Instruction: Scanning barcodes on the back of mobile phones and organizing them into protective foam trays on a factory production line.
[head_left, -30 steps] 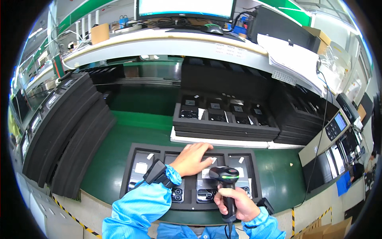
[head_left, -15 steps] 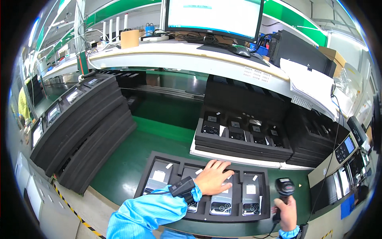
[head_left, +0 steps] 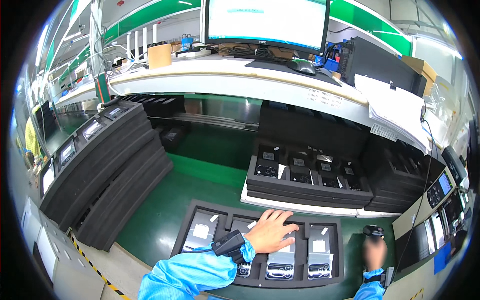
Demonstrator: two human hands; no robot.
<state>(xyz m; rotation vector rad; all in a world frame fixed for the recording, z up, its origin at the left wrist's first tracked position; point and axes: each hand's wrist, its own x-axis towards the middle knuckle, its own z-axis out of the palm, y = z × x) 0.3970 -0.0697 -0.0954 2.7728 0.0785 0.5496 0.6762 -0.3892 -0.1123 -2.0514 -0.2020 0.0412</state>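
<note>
A black foam tray [head_left: 300,281] lies on the green work surface in front of me, with several smartphones in its slots. My left hand [head_left: 272,232] rests palm down over the middle of it, fingers spread, partly covering the two middle phones. The silver phone [head_left: 320,250] at the right end shows its camera end toward me and has a white label. Another phone [head_left: 201,227] fills the left slot, its lower part hidden by my blue sleeve. Right of the tray, my right hand [head_left: 375,255], blurred, is closed around a black handheld barcode scanner [head_left: 373,231].
Tall stacks of black foam trays [head_left: 105,175] stand at the left. Another tray of black phones [head_left: 307,182] sits farther back on a white base. Above runs a shelf with a monitor [head_left: 267,22], a mouse [head_left: 302,67] and papers [head_left: 395,107]. A device with a small screen [head_left: 440,190] is at the right.
My right hand has moved right, away from the tray, with the barcode scanner turned to point away from me. My left hand stays over the tray; the view has shifted slightly.
</note>
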